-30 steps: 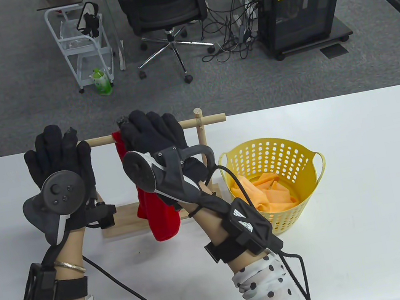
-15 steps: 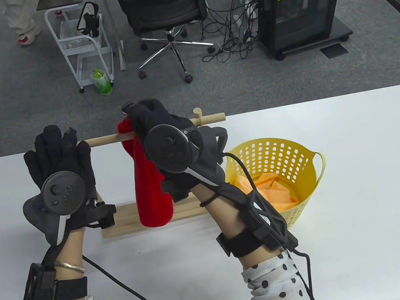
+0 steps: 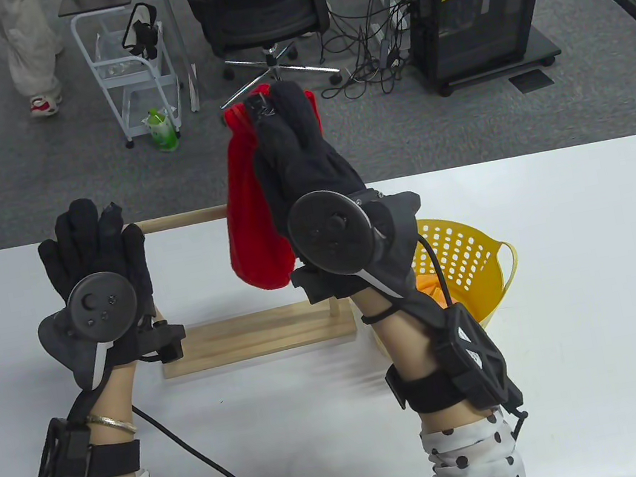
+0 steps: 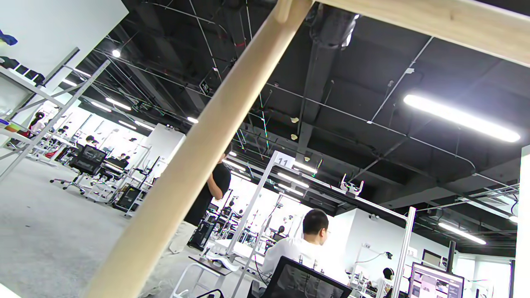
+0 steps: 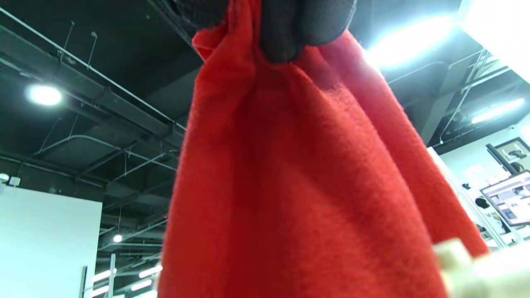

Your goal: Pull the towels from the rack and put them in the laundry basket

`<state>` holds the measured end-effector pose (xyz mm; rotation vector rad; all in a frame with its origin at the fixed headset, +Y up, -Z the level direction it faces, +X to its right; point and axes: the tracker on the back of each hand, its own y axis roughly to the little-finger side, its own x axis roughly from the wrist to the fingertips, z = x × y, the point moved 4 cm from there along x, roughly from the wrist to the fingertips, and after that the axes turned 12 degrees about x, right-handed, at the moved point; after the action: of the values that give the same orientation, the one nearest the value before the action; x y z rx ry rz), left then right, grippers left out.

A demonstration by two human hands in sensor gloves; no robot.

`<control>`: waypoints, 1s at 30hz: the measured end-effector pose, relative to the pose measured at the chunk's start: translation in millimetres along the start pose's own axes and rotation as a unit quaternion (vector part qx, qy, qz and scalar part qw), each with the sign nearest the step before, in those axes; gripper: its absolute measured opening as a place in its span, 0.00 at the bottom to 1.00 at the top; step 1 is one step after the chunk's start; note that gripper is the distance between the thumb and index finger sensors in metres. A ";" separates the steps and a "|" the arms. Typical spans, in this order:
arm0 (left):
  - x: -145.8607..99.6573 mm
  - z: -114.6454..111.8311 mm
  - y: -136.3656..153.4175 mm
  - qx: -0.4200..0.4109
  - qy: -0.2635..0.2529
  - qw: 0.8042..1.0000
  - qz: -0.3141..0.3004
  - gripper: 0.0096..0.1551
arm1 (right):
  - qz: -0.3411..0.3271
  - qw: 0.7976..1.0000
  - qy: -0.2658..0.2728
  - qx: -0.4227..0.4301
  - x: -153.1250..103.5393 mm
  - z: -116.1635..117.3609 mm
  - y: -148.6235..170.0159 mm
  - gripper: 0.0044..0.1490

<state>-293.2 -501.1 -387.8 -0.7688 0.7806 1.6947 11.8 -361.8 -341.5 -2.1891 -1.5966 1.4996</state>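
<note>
My right hand pinches the top of a red towel and holds it high above the wooden rack; the towel hangs free of the rod. In the right wrist view the fingers bunch the red towel from above. My left hand rests with straight fingers on the rack's left end. The left wrist view shows only the rack's post and rod. A yellow laundry basket stands right of the rack, partly behind my right forearm, with an orange towel inside.
The rack's flat wooden base lies mid-table. Glove cables trail over the near table. Beyond the far edge are an office chair, a white cart, a black computer case, and a person's legs.
My right hand has lifted the red towel up and off the rod, moving rightward and away. The left hand has stayed on the rack's left end. A person has walked in at top left.
</note>
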 end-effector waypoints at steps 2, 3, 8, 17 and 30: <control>0.0 0.0 0.0 0.000 0.000 1.000 0.000 0.37 | -0.008 1.000 0.019 -0.012 1.6 -14.6 0.9 0.36; 0.0 0.0 -0.1 0.001 0.000 1.000 0.000 0.37 | -0.009 0.999 0.029 -0.025 2.0 -23.1 1.5 0.36; -0.1 -0.2 -0.3 0.002 -0.001 1.000 0.000 0.37 | -0.017 0.995 0.063 -0.081 1.6 -56.0 5.4 0.37; -0.8 0.0 -0.5 0.004 -0.004 1.000 0.000 0.37 | -0.010 0.986 0.086 -0.142 -8.7 -95.2 21.9 0.38; -1.7 0.3 -0.8 0.008 -0.001 1.000 0.002 0.37 | 0.060 0.991 0.015 -0.116 -52.2 -71.9 97.6 0.38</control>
<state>-292.1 -501.6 -386.4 -0.7551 0.7934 1.6912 131.7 -413.0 -320.7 -2.4576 -1.7392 1.3610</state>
